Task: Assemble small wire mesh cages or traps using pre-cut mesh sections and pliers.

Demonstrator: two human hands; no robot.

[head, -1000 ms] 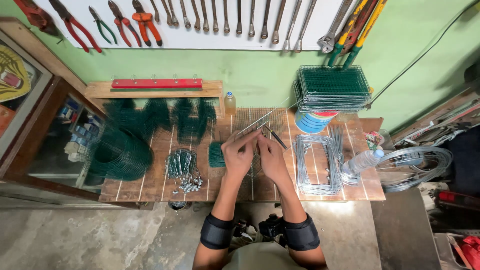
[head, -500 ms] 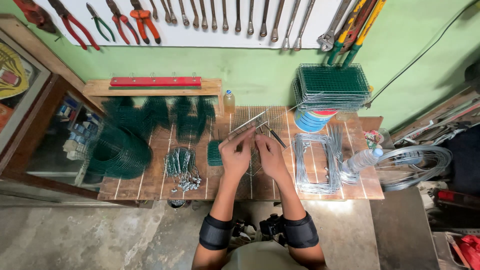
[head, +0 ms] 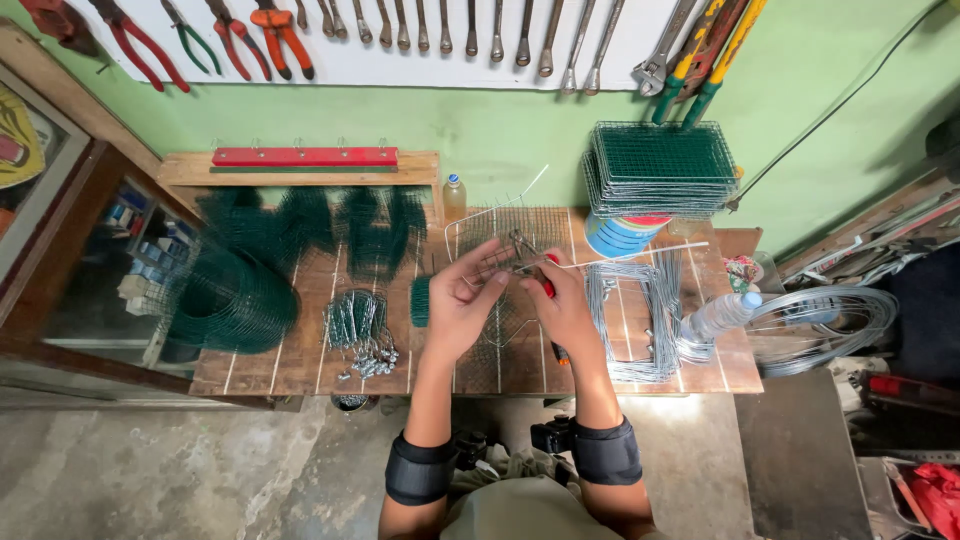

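Left hand (head: 462,305) has spread open on the wire mesh (head: 505,240); right hand (head: 566,305) still grips pliers (head: 527,252).

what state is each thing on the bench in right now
left hand: fingers spread, touching the wire mesh piece
right hand: closed on red-handled pliers
wire mesh piece: bare metal, partly lifted off the bench
green mesh roll: rolled, lying on its side
green mesh panels: stacked flat
plastic bottle: capped, lying down
wire frames: piled flat
wire coil: coiled
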